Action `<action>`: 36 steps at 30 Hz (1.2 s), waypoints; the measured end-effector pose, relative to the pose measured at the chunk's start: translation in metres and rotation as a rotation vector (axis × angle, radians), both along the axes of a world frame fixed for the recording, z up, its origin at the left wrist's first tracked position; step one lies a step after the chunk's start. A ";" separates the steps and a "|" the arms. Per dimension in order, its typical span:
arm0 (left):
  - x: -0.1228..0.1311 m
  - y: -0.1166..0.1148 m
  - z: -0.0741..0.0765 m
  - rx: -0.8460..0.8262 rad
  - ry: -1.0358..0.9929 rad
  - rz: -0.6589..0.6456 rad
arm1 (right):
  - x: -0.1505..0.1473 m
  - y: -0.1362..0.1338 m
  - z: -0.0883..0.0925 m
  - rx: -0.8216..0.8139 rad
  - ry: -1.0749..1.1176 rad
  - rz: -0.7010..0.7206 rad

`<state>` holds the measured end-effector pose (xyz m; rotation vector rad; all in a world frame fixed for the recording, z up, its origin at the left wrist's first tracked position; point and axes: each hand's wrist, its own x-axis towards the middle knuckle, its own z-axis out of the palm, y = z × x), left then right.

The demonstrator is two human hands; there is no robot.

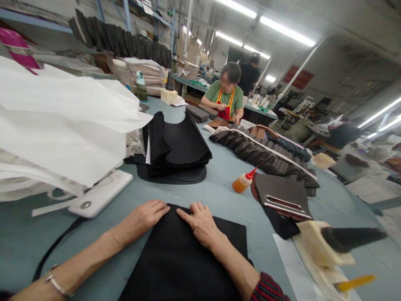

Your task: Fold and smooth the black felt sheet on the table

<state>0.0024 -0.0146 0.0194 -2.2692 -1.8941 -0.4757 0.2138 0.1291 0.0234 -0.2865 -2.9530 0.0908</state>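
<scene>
Black cloth (pixel 184 259) lies flat on the grey bench (pixel 219 192) before us, its long axis running away from us towards the stacked black pieces (pixel 178 146). We judge it soft, light, probably limp; best held by its far corners. Our left hand (pixel 142 219) and right hand (pixel 202 223) rest open on its far edge, gripping nothing.

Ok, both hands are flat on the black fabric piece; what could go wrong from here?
1. The glue bottle lies on its side close by; a nudge might leak glue onto the black fabric piece.
2. The left hand and right hand press only the far edge, so the near part could wrinkle.
</scene>
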 end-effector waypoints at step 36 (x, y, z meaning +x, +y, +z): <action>0.108 0.017 0.012 -0.151 0.476 0.225 | 0.087 0.040 -0.016 -0.232 0.203 -0.108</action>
